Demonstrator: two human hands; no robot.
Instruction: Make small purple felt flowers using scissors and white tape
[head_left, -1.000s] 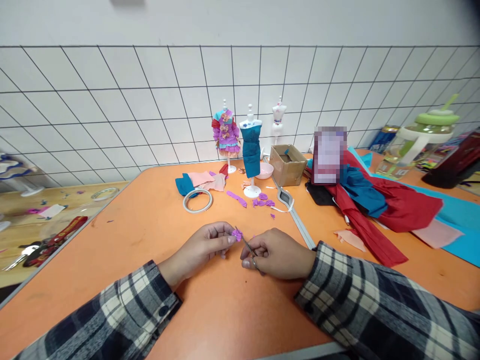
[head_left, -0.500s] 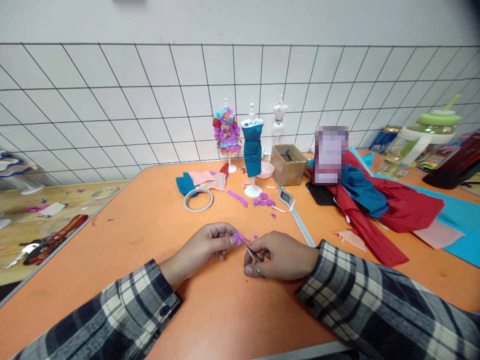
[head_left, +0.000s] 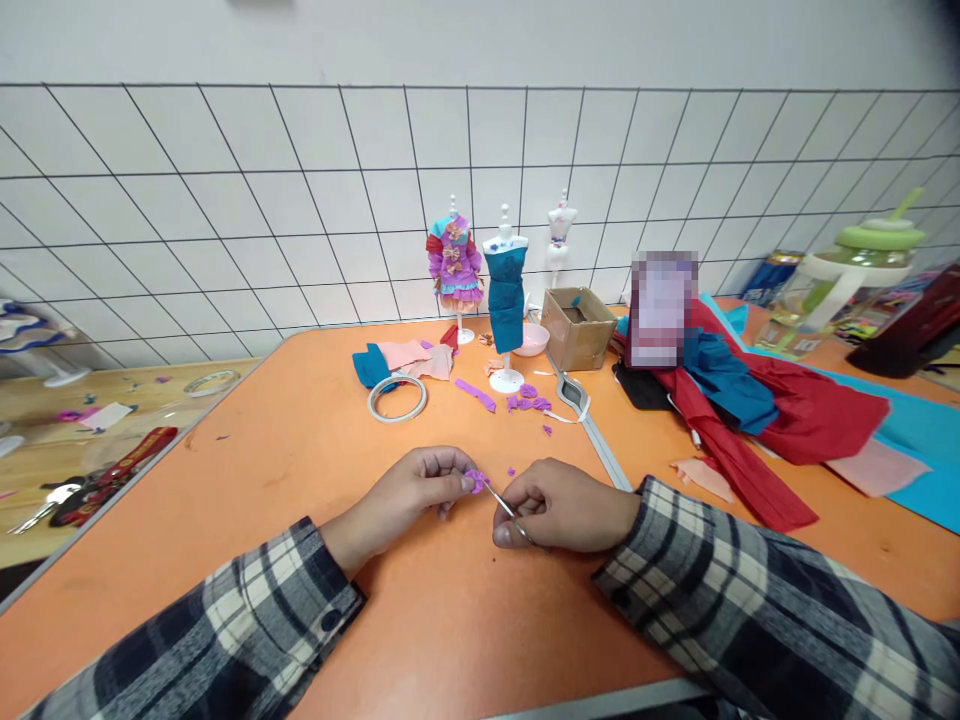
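My left hand [head_left: 424,490] pinches a small crumpled piece of purple crepe paper [head_left: 475,481] between thumb and fingers. In my right hand [head_left: 566,507] is a small pair of metal scissors [head_left: 505,505], its thumb and fingers closed around the handles. The scissor tips meet the right edge of the purple piece, with the blades looking closed. Just beyond the hands lies a tiny purple scrap [head_left: 511,471]. Farther back are a purple strip [head_left: 475,395] and several gathered purple pieces [head_left: 529,403].
Behind stand a mini mannequin in teal [head_left: 505,295], another in a purple outfit [head_left: 456,265] and a white one [head_left: 559,235]. A roll of tape [head_left: 397,400], a cardboard box [head_left: 577,330], a phone [head_left: 661,310] and red crepe paper [head_left: 817,405] lie around the orange table [head_left: 300,440].
The scissor blades have come together, and my right hand has shifted slightly right. The purple bit sticking out to the right of the held piece looks shorter. My left hand stays in place.
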